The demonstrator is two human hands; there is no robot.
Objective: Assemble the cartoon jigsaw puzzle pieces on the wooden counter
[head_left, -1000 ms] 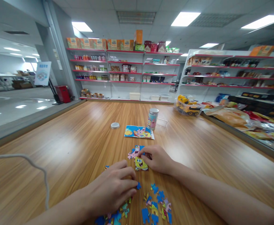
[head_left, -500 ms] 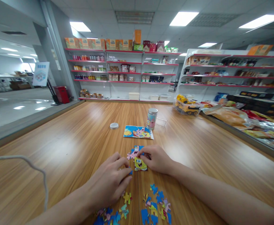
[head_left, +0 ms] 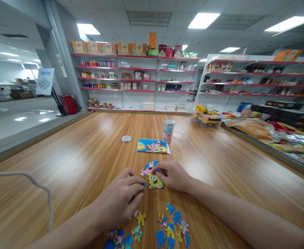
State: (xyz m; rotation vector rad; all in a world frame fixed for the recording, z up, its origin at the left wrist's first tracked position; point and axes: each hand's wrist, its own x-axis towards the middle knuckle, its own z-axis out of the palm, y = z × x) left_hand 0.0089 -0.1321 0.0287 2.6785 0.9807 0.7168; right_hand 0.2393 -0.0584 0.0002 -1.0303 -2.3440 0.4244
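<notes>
Two joined-up patches of jigsaw puzzle lie in front of me: a pink and blue patch (head_left: 148, 168), and nearer me a yellow patch (head_left: 155, 181) with a smiling cartoon face. My right hand (head_left: 175, 175) is closed, its fingertips pinched at the border between these patches. Left of the yellow patch, my left hand (head_left: 123, 193) curls its fingers over a blue puzzle piece (head_left: 143, 186), which is mostly hidden beneath them. Loose puzzle pieces (head_left: 170, 231) are scattered nearer me on the right. Another loose group (head_left: 128, 238) lies partly behind my left forearm.
Beyond the puzzle lies a picture sheet (head_left: 149, 146), with a cartoon-printed tin (head_left: 168, 131) at its right corner. A silver lid (head_left: 126, 139) is to the left. A clear bin of toy trucks (head_left: 208, 117) stands far right. A white cable (head_left: 49, 200) curves along the left.
My left hand has shifted slightly left, away from the yellow patch, and the blue piece under its fingers has moved with it. My right hand has stayed in place.
</notes>
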